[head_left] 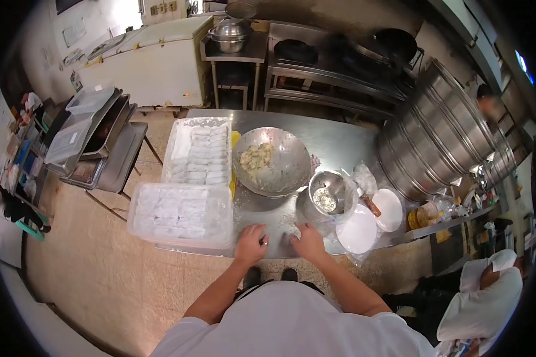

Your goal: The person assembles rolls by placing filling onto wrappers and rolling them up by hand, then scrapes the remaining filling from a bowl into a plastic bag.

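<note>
My left hand is at the near edge of the steel table, its fingers curled inward. A small dark spot shows by its fingertips, too small to name. My right hand faces it a short way to the right, also with curled fingers. Whitish smears lie on the steel by its fingertips; whether either hand pinches something thin is unclear. Ahead of them, a wide metal bowl holds a pale, chunky filling. Beside my right hand are a smaller steel bowl and round white wrappers on plastic.
Two plastic trays of white wrapped rolls, a far one and a near one, occupy the table's left side. A brown-handled tool lies near the wrappers. Tall stacked steamers rise at right. Another person in white is at lower right.
</note>
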`<state>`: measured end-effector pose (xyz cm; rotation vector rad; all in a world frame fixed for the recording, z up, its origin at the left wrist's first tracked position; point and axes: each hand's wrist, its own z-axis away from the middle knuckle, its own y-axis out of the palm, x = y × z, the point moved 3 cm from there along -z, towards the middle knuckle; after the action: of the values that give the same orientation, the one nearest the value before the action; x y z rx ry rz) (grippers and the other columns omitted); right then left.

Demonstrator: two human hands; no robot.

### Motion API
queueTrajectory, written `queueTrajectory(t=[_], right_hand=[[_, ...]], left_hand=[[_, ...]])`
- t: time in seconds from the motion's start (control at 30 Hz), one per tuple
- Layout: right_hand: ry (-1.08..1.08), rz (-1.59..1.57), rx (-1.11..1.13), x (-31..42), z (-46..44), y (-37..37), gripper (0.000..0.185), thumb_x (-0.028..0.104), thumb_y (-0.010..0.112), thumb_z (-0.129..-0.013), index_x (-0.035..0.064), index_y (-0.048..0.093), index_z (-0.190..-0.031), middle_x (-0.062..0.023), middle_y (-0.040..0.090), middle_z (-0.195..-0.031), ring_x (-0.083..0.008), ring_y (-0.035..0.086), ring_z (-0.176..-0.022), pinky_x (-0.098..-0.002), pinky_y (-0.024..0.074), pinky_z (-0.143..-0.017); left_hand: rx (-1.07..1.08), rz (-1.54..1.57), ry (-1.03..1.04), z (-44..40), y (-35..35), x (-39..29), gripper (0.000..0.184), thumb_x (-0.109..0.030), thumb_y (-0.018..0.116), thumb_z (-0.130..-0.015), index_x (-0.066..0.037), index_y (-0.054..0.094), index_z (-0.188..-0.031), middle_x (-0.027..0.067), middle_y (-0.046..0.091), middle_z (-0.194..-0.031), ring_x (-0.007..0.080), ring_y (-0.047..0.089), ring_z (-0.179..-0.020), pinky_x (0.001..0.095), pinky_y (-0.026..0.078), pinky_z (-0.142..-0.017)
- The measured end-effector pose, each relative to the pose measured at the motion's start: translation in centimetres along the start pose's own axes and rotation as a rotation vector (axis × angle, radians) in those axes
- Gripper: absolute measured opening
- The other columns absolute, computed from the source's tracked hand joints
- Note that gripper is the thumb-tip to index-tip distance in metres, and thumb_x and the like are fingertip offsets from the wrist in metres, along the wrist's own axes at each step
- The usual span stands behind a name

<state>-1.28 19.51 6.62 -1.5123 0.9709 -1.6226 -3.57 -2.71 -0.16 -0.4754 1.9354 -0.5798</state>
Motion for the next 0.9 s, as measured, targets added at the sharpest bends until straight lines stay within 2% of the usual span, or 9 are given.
queueTrajectory(t=[0.13, 0.23, 0.33, 0.43, 0.53, 0.63, 0.73, 0.9], right_hand=[[-0.018, -0.217, 0.031, -3.3, 1.7, -0.7, 0.035, 0.019, 0.077, -0.092, 0.0057, 0.076, -0.124, -0.0211, 0.069, -0.126, -0.0402, 0.073, -0.098, -0.0509, 0.0591, -0.087], [-0.021, -0.354, -0.043, -4.6, 3.9, -1.7, 0.031, 0.015, 0.076, -0.092, 0.0042, 0.076, -0.121, -0.0191, 0.070, -0.121, -0.0364, 0.073, -0.090, -0.0479, 0.0590, -0.083], [0.024, -0.439, -0.091, -5.5, 6.3, -3.5, 0.033, 0.012, 0.076, -0.093, 0.0011, 0.074, -0.124, -0.0188, 0.069, -0.115, -0.0314, 0.072, -0.084, -0.0435, 0.0590, -0.080], [0.051, -0.474, -0.114, -7.1, 7.4, -5.2, 0.037, 0.010, 0.075, -0.093, 0.0003, 0.072, -0.128, -0.0194, 0.068, -0.116, -0.0314, 0.073, -0.086, -0.0435, 0.0590, -0.081], [0.060, -0.473, -0.145, -8.5, 7.4, -7.4, 0.040, 0.010, 0.075, -0.092, 0.0000, 0.071, -0.131, -0.0199, 0.068, -0.116, -0.0316, 0.073, -0.088, -0.0437, 0.0591, -0.082], [0.062, -0.520, -0.175, -9.8, 7.7, -8.8, 0.042, 0.009, 0.075, -0.091, 0.0001, 0.070, -0.132, -0.0199, 0.068, -0.115, -0.0313, 0.073, -0.088, -0.0434, 0.0591, -0.082], [0.057, -0.546, -0.187, -11.4, 7.9, -9.2, 0.042, 0.007, 0.075, -0.092, -0.0002, 0.070, -0.133, -0.0202, 0.069, -0.115, -0.0306, 0.073, -0.087, -0.0427, 0.0593, -0.082], [0.073, -0.572, -0.149, -14.0, 8.1, -10.0, 0.040, 0.006, 0.075, -0.092, -0.0012, 0.071, -0.132, -0.0209, 0.069, -0.116, -0.0296, 0.073, -0.087, -0.0413, 0.0593, -0.081]], left_hand=[[0.063, -0.003, 0.021, 0.2, 0.1, 0.3, 0.033, -0.018, 0.075, -0.093, -0.007, 0.071, -0.124, 0.0168, 0.071, -0.124, 0.0404, 0.065, -0.113, 0.0501, 0.052, -0.103], [0.074, 0.002, 0.005, -0.1, 0.6, -0.5, 0.033, -0.009, 0.072, -0.091, -0.008, 0.071, -0.123, 0.0171, 0.071, -0.121, 0.0393, 0.066, -0.109, 0.0478, 0.052, -0.100], [0.037, 0.258, -0.182, 0.2, 2.5, -3.1, 0.034, 0.004, 0.066, -0.083, -0.008, 0.076, -0.113, 0.0155, 0.073, -0.121, 0.0384, 0.066, -0.111, 0.0458, 0.052, -0.099], [0.109, 0.242, -0.083, 0.1, 4.2, -6.8, 0.029, 0.012, 0.060, -0.074, -0.006, 0.079, -0.088, 0.0144, 0.076, -0.125, 0.0381, 0.064, -0.115, 0.0449, 0.051, -0.100], [0.108, 0.195, 0.105, 0.0, 5.9, -8.6, 0.020, 0.012, 0.061, -0.070, -0.005, 0.071, -0.066, 0.0145, 0.077, -0.131, 0.0382, 0.063, -0.118, 0.0447, 0.051, -0.101], [0.091, 0.195, 0.097, 0.0, 7.2, -9.5, 0.019, 0.012, 0.061, -0.069, -0.005, 0.066, -0.061, 0.0156, 0.077, -0.130, 0.0372, 0.063, -0.119, 0.0443, 0.051, -0.101], [0.102, 0.225, 0.008, 0.1, 7.9, -10.0, 0.019, 0.013, 0.062, -0.068, -0.005, 0.065, -0.062, 0.0164, 0.077, -0.132, 0.0403, 0.062, -0.124, 0.0455, 0.049, -0.106], [0.076, 0.174, -0.064, 0.5, 9.5, -11.4, 0.021, 0.016, 0.058, -0.070, -0.005, 0.061, -0.066, 0.0185, 0.074, -0.133, 0.0360, 0.063, -0.118, 0.0390, 0.052, -0.089]])
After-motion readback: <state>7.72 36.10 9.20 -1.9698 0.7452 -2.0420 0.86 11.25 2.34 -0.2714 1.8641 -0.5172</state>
